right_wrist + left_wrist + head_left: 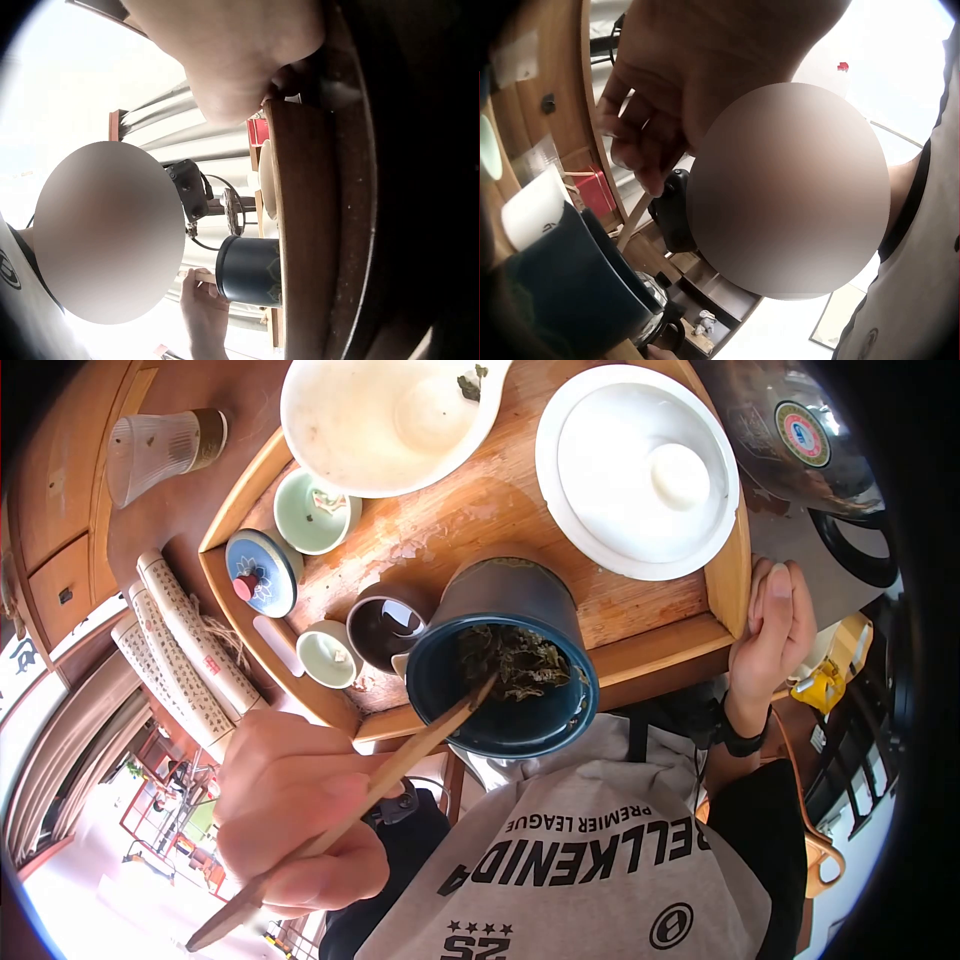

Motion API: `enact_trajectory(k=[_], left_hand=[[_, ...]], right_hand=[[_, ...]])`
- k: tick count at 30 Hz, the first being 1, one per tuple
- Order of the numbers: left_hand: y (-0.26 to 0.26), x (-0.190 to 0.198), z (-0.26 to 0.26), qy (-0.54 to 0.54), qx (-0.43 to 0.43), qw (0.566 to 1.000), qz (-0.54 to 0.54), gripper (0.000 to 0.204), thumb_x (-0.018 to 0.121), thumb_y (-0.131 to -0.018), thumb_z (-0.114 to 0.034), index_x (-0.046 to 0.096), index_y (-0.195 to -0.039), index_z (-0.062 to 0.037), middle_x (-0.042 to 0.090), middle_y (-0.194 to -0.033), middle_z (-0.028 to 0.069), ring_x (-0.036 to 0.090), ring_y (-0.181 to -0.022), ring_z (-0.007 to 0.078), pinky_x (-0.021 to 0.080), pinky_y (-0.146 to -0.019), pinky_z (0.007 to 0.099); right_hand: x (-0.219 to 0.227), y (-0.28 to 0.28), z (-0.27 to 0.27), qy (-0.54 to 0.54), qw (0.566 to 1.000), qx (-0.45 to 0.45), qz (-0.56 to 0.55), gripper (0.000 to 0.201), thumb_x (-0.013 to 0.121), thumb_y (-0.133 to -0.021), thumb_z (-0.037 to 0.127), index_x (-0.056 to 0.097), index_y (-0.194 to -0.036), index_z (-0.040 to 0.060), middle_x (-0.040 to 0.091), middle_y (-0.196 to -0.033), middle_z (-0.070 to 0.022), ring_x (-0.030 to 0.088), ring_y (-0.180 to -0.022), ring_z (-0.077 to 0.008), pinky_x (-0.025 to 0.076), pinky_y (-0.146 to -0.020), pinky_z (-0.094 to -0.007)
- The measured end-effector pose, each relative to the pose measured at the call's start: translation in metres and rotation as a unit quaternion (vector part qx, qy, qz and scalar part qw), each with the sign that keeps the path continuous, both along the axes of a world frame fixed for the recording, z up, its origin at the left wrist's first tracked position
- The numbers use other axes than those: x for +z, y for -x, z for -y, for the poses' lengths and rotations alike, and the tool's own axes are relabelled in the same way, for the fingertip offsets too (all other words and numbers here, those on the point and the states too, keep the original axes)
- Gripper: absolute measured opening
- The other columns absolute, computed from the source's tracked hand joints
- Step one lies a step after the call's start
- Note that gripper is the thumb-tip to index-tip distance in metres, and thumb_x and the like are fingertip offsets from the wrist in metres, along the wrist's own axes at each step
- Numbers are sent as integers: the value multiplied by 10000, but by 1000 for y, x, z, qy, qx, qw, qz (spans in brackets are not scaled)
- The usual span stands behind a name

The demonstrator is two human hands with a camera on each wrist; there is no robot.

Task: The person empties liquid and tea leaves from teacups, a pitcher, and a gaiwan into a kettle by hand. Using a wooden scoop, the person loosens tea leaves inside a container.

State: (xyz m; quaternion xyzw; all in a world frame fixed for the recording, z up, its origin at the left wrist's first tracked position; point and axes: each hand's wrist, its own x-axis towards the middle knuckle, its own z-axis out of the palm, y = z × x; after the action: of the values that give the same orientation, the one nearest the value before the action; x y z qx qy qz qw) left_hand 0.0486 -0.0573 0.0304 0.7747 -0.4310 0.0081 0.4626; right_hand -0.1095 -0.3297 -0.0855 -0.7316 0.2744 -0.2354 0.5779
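My left hand (305,810) pinches a long wooden stick (400,765) between thumb and fingers. The stick slants down into a dark blue cylindrical pot (590,710), its tip among the dark, wet tea leaves (525,660) inside. In the left wrist view, the pot's outer wall (570,285) stands below the hand. My right hand (775,625) holds nothing visible and rests at the tray's right corner, its fingers loosely bent. From the right wrist, the pot (251,270) shows with the left hand (206,315) and the stick at its mouth.
The wooden tray (650,660) also bears a white lidded bowl (590,480), a large white bowl (370,430), small green cups, a dark cup (375,635) and a blue lid (265,570). Printed rolls (185,650) and a clear glass (150,455) lie leftward; a kettle (830,460) stands right.
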Motion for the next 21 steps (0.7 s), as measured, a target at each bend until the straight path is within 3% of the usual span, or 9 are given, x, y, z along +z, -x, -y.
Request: enact_trajectory(k=[3,10,21], left_hand=[[-1,7,-2,-42,7,999,-11,348,324,-1039,-285,474,-901,-3,540,-571,68,494,-432,172,373,-435,268],[0,2,-4,-8,32,999,-8,306,331,-1039,-260,449,-913,-8,488,-578,40,502,-446,165,362,-428,263],[-1,7,-1,-18,79,997,14,390,233,-1068,-320,449,-925,-29,500,-511,36,422,-403,155,339,-455,265]], right_hand=[[3,-3,-4,8,999,-15,-28,351,412,-1026,123,361,-680,93,283,-619,36,247,-582,-48,197,-549,-230],[2,-2,-3,8,999,-18,-27,349,418,-1025,127,367,-682,90,280,-621,36,252,-583,-47,190,-537,-227],[2,-3,-4,18,999,-27,-28,345,424,-1023,135,378,-685,87,288,-621,36,247,-567,-41,183,-522,-225]])
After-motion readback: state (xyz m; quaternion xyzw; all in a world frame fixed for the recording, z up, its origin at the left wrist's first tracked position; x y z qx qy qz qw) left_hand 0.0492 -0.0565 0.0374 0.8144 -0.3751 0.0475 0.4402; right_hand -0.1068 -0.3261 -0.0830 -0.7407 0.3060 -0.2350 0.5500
